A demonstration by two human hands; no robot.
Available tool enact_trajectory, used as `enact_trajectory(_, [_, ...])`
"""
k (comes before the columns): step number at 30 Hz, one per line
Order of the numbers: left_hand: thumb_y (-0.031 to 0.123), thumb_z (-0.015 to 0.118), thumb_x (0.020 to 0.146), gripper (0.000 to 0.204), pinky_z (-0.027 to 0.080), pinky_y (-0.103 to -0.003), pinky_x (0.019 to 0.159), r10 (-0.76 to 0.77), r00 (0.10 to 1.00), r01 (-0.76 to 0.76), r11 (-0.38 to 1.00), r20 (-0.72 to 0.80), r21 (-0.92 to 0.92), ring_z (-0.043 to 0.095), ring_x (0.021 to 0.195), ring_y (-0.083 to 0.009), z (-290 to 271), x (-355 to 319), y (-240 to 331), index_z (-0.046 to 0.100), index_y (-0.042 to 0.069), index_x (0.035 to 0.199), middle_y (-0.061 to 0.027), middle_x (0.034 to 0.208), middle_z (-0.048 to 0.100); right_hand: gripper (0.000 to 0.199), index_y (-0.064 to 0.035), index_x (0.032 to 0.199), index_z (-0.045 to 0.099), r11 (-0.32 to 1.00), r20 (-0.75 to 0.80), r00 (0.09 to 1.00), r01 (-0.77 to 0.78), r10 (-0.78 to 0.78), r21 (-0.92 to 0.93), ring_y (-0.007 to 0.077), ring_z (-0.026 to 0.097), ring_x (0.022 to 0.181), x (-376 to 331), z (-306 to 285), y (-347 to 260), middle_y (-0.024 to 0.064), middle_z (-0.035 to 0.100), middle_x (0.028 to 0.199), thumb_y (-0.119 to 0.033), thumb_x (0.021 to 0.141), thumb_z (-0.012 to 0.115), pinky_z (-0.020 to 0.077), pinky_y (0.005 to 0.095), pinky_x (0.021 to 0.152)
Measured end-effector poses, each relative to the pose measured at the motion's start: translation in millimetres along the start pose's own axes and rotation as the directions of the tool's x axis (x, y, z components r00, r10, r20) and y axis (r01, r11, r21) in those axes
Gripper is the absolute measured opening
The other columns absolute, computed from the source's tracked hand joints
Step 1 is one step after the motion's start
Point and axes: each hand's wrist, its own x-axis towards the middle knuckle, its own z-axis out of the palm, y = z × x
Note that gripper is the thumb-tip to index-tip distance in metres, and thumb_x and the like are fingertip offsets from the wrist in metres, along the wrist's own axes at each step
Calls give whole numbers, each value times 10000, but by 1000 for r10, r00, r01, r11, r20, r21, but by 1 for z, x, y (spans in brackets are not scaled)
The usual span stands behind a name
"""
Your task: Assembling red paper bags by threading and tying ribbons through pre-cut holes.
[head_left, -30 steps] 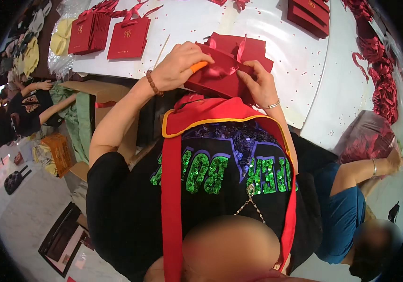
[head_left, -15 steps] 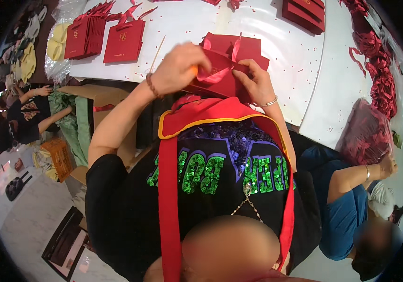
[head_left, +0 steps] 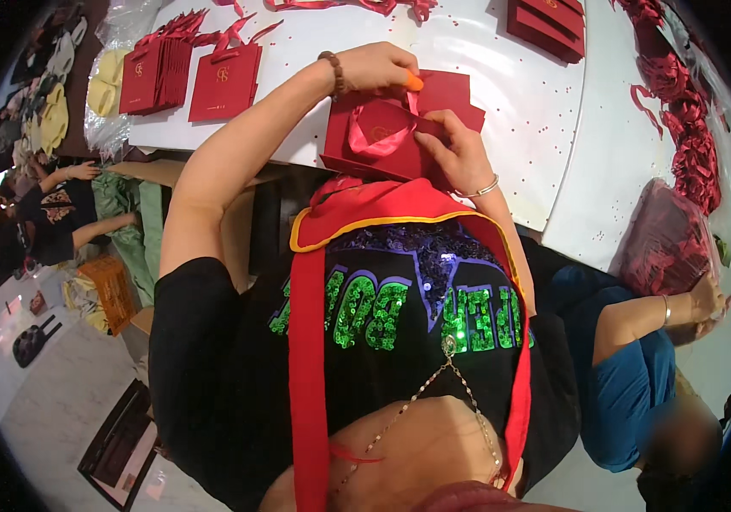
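A dark red paper gift bag (head_left: 341, 142) with a gold emblem lies at the near edge of the white table, tilted toward me. A pinkish-red ribbon handle (head_left: 381, 148) loops across its front. My left hand (head_left: 375, 68), an orange cover on one fingertip, reaches over the bag's far side and pinches the ribbon's upper part. My right hand (head_left: 459, 155) grips the bag's right side, thumb on the front and fingers bent over the edge. Behind the bag lie more red paper bags (head_left: 452, 88), partly covered by it and my hands.
Finished-looking red bags with ribbons (head_left: 156, 78) stand at left beside another bag (head_left: 224, 83). More bags (head_left: 546, 27) lie at far right. Red ribbon bundles (head_left: 695, 162) and a plastic-wrapped red pack (head_left: 666, 243) line the right edge. A co-worker's arm (head_left: 638, 324) is at right, an open cardboard box (head_left: 169, 175) at left.
My left hand has moved right and away from me, from the bag's left side to its far edge, drawing on the ribbon. The right hand keeps its hold, slightly lower.
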Motion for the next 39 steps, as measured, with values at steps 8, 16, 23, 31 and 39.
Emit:
enact_trajectory(8, [230, 512, 857, 190, 327, -209, 511, 129, 988, -111, 975, -82, 195, 395, 563, -53, -1, 0, -17, 556, 52, 807, 29, 643, 490, 313, -64, 1059, 460, 1000, 14, 1000, -16, 16, -22, 272, 496, 530, 4, -1, -15, 147, 515, 666, -126, 789, 605, 389, 352, 512])
enact_trajectory(16, [298, 523, 835, 274, 402, -275, 569, 332, 903, -206, 892, -274, 402, 489, 606, -136, 8, 19, -24, 563, 27, 836, -48, 652, 551, 325, -61, 1062, 434, 999, 100, 995, -18, 23, -46, 293, 524, 569, 9, -6, -18, 160, 525, 693, -116, 790, 602, 404, 357, 534])
enact_trajectory(23, [250, 614, 763, 202, 306, -209, 426, 208, 796, -193, 977, -569, 86, 402, 494, -44, -25, 37, -28, 630, 48, 769, 31, 602, 493, 341, -59, 1081, 424, 998, 131, 990, 56, -59, 27, 314, 556, 636, 2, -9, -19, 182, 572, 899, -126, 796, 599, 434, 357, 581])
enact_trajectory(31, [267, 556, 816, 253, 378, -243, 576, 115, 746, -522, 714, -656, -468, 529, 707, -87, -61, -6, -37, 582, 90, 996, -6, 796, 594, 355, -48, 1100, 436, 911, -137, 990, 91, -38, 403, 91, 513, 667, -5, 2, 5, 49, 565, 936, -89, 798, 618, 404, 229, 562])
enact_trajectory(39, [158, 515, 859, 264, 431, -225, 585, 218, 914, -395, 673, -342, -626, 555, 678, -112, 49, -24, -37, 532, 11, 1078, -53, 819, 596, 325, -70, 1057, 442, 673, -246, 968, 209, -42, 709, 53, 466, 695, 30, 5, -11, 8, 489, 883, -19, 789, 618, 376, 179, 563])
